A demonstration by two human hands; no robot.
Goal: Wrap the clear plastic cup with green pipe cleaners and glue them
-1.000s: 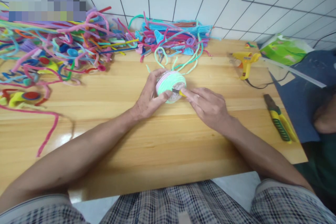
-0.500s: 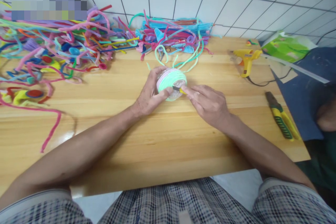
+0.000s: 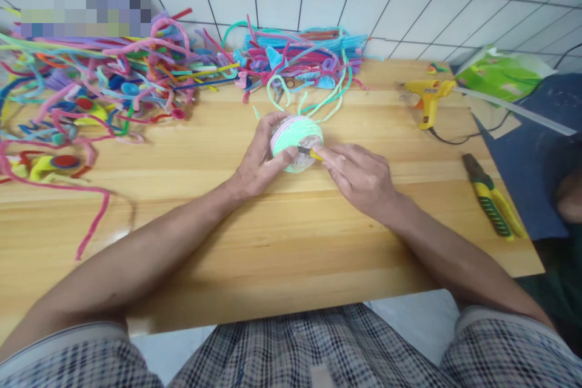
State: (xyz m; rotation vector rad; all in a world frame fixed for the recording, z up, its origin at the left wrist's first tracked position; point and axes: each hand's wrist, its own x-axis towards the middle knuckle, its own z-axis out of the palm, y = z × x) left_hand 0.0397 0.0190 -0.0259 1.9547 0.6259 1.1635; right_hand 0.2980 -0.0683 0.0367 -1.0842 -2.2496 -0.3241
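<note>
My left hand (image 3: 261,163) is closed around a ball (image 3: 297,132) wound with mint green and lilac pipe cleaners. A whitish, clear-looking patch of the ball shows bare at its lower right, and its far left side is hidden by my fingers. In my right hand (image 3: 361,179) is a small yellow cutter knife (image 3: 314,154), gripped close to its dark blade. The blade points left across the bare patch, its tip close to my left thumb. Loose mint green pipe cleaners (image 3: 334,100) lie just behind the ball.
Heaps of coloured pipe cleaners (image 3: 136,73) cover the back left, beside a blue bundle (image 3: 309,39). At the right are a yellow glue gun (image 3: 427,100) with a glue stick, green-yellow pliers (image 3: 493,200) near the table edge and a green packet (image 3: 502,76). Part of another person (image 3: 570,197) shows far right.
The view has shifted slightly. Both hands, the ball and the knife keep nearly the same position, with the blade a touch further left.
</note>
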